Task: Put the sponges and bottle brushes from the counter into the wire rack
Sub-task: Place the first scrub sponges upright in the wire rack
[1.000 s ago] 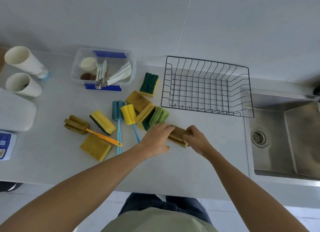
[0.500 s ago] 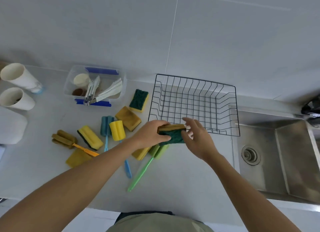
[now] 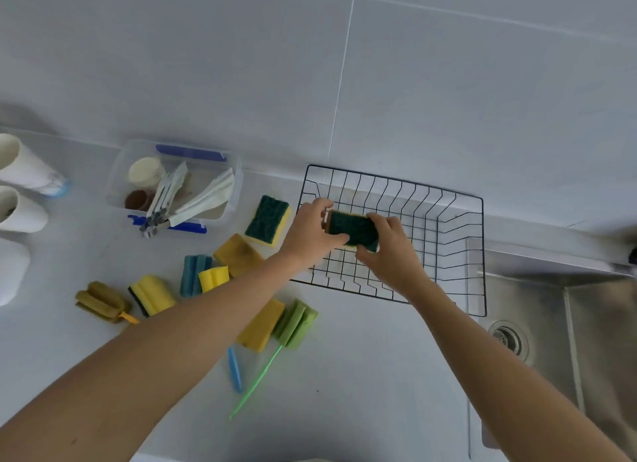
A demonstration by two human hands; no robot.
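Both hands, left hand (image 3: 312, 232) and right hand (image 3: 387, 251), pinching the green sponge (image 3: 352, 230), had carried it over the wire rack (image 3: 458, 254); drop likely next.

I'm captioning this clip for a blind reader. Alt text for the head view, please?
Both hands, left hand and right hand, hold a green sponge over the empty wire rack. More sponges and bottle brushes lie on the counter to its left.

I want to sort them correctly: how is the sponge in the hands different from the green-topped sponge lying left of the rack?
The held sponge is above the wire rack, gripped by the left hand and right hand; the counter sponge lies untouched. The held one is partly hidden; the other shows fully. Both have a dark green scrub face.
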